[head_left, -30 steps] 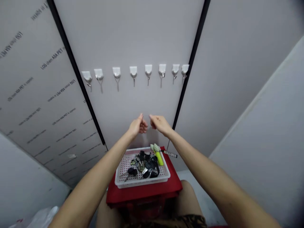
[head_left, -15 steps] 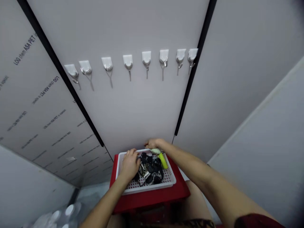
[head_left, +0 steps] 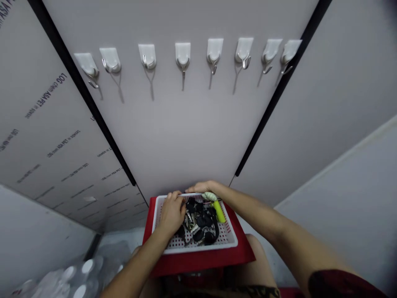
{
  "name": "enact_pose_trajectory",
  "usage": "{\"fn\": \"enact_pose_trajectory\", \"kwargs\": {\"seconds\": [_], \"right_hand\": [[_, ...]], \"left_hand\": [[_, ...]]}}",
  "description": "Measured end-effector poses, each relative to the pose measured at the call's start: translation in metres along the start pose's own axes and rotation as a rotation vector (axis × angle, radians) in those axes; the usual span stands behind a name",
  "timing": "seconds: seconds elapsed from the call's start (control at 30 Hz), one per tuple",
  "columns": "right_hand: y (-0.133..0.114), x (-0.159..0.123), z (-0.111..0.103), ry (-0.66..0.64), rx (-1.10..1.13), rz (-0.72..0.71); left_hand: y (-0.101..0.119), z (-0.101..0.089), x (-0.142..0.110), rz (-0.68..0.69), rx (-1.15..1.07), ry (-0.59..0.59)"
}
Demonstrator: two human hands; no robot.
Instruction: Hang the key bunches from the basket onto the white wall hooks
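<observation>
"Both hands are down at the white basket (head_left: 201, 248), on the red counter (head_left: 201, 264). What's the left one doing?"

"Left hand (head_left: 171, 211) is reaching in over the left side, fingers bent beside the dark heap of keys and fobs (head_left: 203, 221). Whether they're grasping anything, I can't tell!"

"And the right?"

"Right hand (head_left: 200, 187) is at the far rim, fingers stretched along it, next to the pale green piece (head_left: 210, 196). Holding the rim or just resting there? Can't tell that either."

"So what step do you call this?"

"Hands settling at the basket, I'd say. The heap lies inside, with the yellow-green piece (head_left: 219, 212) to its right, and nothing shows lifted clear."

"What would a good next move call for?"

"If it's a pick, a firm pinch on one piece, eased loose, because that heap looks ready to snag. If it's a shift of the basket, an even hold on both sides. And up on the wall, a row of white hooks (head_left: 182, 51)!"
</observation>
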State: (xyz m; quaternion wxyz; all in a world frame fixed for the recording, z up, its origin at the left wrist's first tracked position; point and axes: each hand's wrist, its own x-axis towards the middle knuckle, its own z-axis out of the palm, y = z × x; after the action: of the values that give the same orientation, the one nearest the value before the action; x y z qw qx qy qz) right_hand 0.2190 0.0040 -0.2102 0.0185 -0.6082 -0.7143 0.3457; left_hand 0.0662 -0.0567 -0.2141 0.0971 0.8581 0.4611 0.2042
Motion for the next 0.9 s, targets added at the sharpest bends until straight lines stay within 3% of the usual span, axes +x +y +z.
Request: {"fn": "enact_pose_trajectory", "kwargs": {"seconds": [0.13,0.27,0.4,0.5,0.63,0.9], "right_hand": [[0.0,-0.012,-0.001,-0.069,-0.028,-0.053],[0.014,-0.034,-0.001,0.024,-0.114,-0.104],[0.044,-0.048,-0.001,0.096,-0.257,0.026],[0.061,-0.048,0.004,0.19,-0.352,0.084],[0.07,-0.044,0.011,0.306,-0.381,0.036],[0.098,-0.051,0.012,0.456,-0.262,-0.113]], "left_hand": [[0.006,-0.002,-0.006,-0.001,0.001,-0.058],[0.011,-0.004,-0.025,-0.026,-0.028,-0.086],[0.007,0.0,-0.038,-0.045,-0.112,-0.116],[0.002,0.003,-0.034,-0.077,-0.165,-0.15],[0.001,0.006,-0.021,-0.108,-0.152,-0.161],[0.014,0.012,-0.012,-0.053,0.14,-0.169]]}}
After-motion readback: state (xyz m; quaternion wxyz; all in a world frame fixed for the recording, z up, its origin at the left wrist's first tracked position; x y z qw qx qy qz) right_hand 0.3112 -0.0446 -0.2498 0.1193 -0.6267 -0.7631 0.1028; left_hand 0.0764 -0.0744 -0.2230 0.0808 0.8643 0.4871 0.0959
